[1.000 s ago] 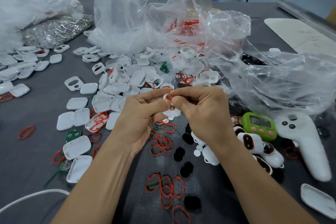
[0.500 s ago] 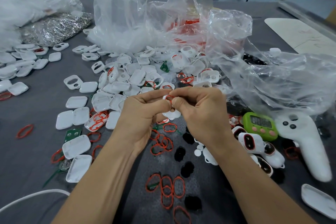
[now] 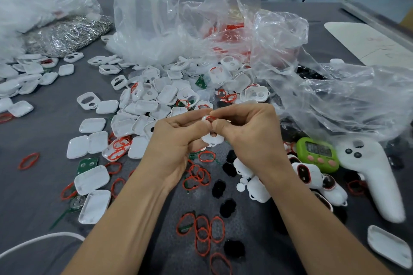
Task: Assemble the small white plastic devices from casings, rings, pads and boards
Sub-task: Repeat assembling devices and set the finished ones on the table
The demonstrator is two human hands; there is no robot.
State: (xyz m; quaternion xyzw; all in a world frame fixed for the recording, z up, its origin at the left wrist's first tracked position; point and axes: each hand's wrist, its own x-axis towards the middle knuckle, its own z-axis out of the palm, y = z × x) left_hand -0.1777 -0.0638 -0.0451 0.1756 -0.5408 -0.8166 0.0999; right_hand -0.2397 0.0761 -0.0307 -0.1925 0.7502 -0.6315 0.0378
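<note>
Left hand (image 3: 176,138): gripping white casing (image 3: 213,138).
Right hand (image 3: 250,131): pinching red ring (image 3: 209,118) onto casing.

A white plastic casing (image 3: 212,138) with a round hole is held above the worktop (image 3: 40,185), a red ring (image 3: 209,118) seated at its upper end. White casings (image 3: 143,107) lie heaped behind it, loose red rings (image 3: 202,233) and black pads (image 3: 227,207) in front, a green board (image 3: 86,164) to the left, and assembled white devices (image 3: 307,174) to the right.
</note>
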